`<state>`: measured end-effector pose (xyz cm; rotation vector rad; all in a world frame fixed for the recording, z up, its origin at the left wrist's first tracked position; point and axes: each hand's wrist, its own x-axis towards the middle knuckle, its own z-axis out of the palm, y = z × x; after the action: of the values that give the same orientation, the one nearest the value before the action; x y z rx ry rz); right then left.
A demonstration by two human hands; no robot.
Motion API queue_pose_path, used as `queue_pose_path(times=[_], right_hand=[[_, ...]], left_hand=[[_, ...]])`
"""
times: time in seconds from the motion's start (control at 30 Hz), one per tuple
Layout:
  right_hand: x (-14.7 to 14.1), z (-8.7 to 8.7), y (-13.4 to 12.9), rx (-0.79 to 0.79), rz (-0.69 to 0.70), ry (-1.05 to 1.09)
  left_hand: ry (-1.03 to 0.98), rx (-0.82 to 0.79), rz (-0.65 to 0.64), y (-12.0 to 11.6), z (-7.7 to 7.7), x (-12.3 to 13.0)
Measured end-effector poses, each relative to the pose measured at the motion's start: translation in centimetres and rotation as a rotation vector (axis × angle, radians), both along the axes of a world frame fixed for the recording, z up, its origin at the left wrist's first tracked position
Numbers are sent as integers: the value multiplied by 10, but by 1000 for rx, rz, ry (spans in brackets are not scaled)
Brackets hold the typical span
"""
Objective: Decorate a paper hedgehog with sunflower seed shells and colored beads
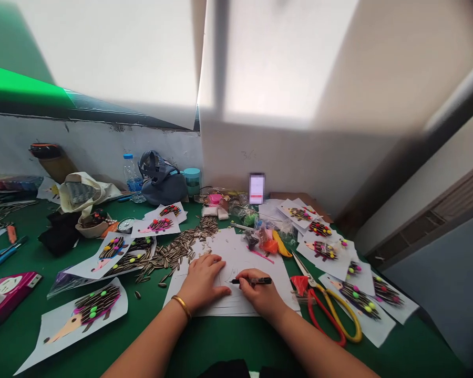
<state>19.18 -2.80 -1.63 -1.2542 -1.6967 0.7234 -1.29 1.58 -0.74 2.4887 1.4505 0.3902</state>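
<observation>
White paper [236, 307] lies on the green table in front of me, with faint pen lines between my hands. My left hand [205, 281] rests flat on its left part, fingers spread, a gold bangle [182, 306] on the wrist. My right hand [260, 291] is closed round a black pen [262, 281], its tip at the paper near my left thumb. Sunflower seeds [177, 249] are heaped beyond and left of my left hand; a few lie on the paper's edge.
Hedgehog pictures [84, 315] lie on both sides. Red and yellow scissors [327, 299] sit right of the paper. Small plastic bags [266, 241] touch its far right part. A phone [256, 188], water bottle [132, 181] and blue bag [163, 184] stand at the back.
</observation>
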Motion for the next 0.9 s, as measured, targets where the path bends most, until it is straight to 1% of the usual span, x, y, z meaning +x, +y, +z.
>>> queue_pose_path(times=[0.3,0.53,0.9], right_hand=[[-1,1,1,-22,10,-33],[-1,-5,3,-10,-4,-37],[1,1,4,-26,-59,-4]], left_hand=[[-6,-25,5,-2,5,1],[1,-35,6,0,4,1],[3,-22,10,0,2,0]])
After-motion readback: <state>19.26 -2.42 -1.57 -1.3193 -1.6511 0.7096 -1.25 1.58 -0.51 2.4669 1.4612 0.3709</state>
